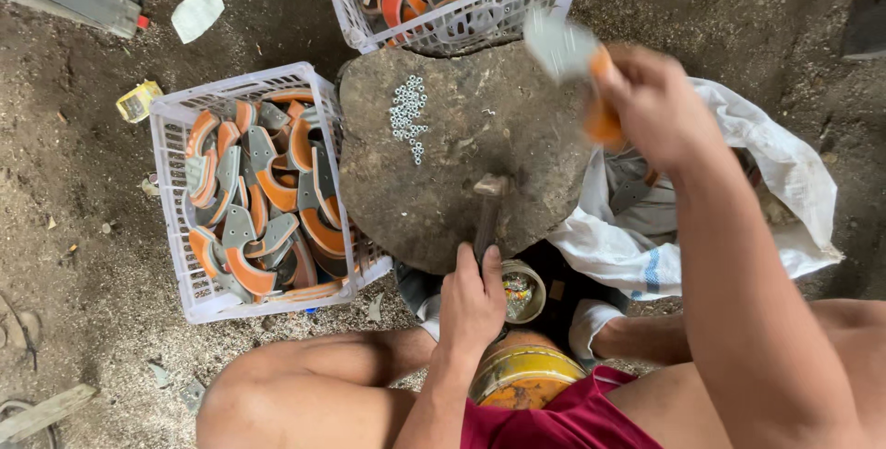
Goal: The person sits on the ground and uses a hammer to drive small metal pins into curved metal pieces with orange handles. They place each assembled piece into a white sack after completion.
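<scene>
My left hand (471, 297) grips the handle of a hammer (489, 204), whose head rests on a round, worn wooden block (480, 126). A little pile of small silver rivets (408, 117) lies on the block's far left part. My right hand (651, 103) is raised over the block's right edge, shut on a curved orange and grey piece (577, 66) that is blurred by motion.
A white plastic crate (175, 227) full of curved orange and grey pieces stands left of the block, and a second such crate (461, 24) behind it. A white sack (784, 163) lies to the right. A small tin (519, 292) and a yellow can (521, 375) sit between my legs on the dirt floor.
</scene>
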